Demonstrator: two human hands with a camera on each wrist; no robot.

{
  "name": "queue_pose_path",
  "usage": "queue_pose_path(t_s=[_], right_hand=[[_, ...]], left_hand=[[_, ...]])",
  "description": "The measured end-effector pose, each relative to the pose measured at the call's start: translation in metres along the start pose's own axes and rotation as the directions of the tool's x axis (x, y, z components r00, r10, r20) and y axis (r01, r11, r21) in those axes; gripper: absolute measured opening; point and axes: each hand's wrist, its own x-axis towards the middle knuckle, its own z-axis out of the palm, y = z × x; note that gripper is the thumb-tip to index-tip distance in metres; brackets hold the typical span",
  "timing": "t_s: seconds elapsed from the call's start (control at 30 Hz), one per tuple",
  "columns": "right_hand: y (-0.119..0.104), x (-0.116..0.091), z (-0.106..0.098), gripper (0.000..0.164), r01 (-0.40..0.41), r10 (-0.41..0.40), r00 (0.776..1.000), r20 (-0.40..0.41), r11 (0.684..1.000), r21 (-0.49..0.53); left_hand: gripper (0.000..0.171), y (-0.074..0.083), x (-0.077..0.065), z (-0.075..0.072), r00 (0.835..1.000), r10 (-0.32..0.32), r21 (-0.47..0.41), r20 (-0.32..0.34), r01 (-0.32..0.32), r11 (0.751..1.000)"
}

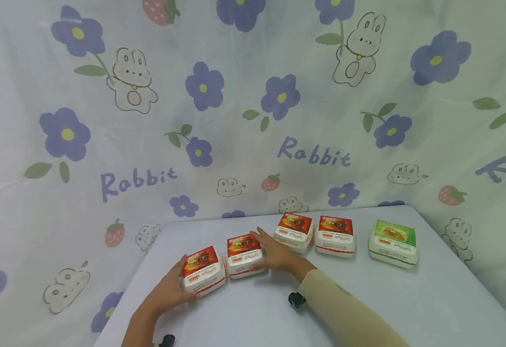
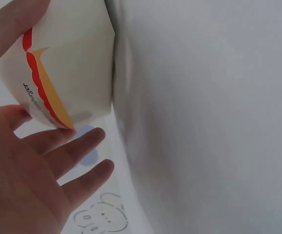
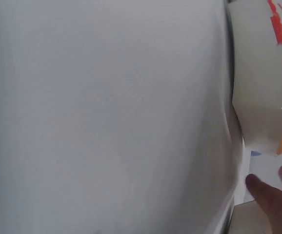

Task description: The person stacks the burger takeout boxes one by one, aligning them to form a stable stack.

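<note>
At the left of the table are two red-topped burger boxes. My left hand [image 1: 171, 289] grips the leftmost burger box [image 1: 203, 269] from its left, thumb along the front and fingertips at the back corner. In the left wrist view, that thumb lies on the white side of the box [image 2: 77, 63], while the outer fingers spread past its corner. My right hand [image 1: 277, 254] holds the second burger box [image 1: 244, 255] by its right side, thumb at the front and index finger at the back corner. Its outer fingers [image 3: 265, 192] show in the right wrist view, apart from the boxes.
Right of my right hand stand two more red-topped burger boxes, one [image 1: 294, 232] close behind it and another [image 1: 335, 236] beside that. A green-topped burger box [image 1: 393, 243] sits farther right. The white table [image 1: 253, 313] meets a patterned curtain [image 1: 235, 120] at the back.
</note>
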Motion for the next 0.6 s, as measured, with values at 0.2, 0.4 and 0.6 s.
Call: queue_pose_path(t_s=[0.2,0.4,0.6], right_hand=[[-0.0007,0.0052,0.0089,0.117,-0.056,0.058,0.996,0.067,0.998,-0.026],[0.0007,0.0044,0.0115,0.111,-0.065,0.065,0.996,0.054,0.998,-0.002],[0.0043,-0.0010,0.0102,0.110,-0.087,0.087,0.995,0.049,0.996,-0.004]], left_hand=[[0.132,0.0024,-0.0033,0.0005,1.000,-0.012,-0.011,-0.008,0.012,1.000],[0.127,0.0028,-0.0023,0.0011,1.000,0.017,-0.009,-0.024,-0.018,1.000],[0.126,0.0032,-0.0015,0.0000,0.999,0.025,-0.014,-0.039,-0.026,1.000]])
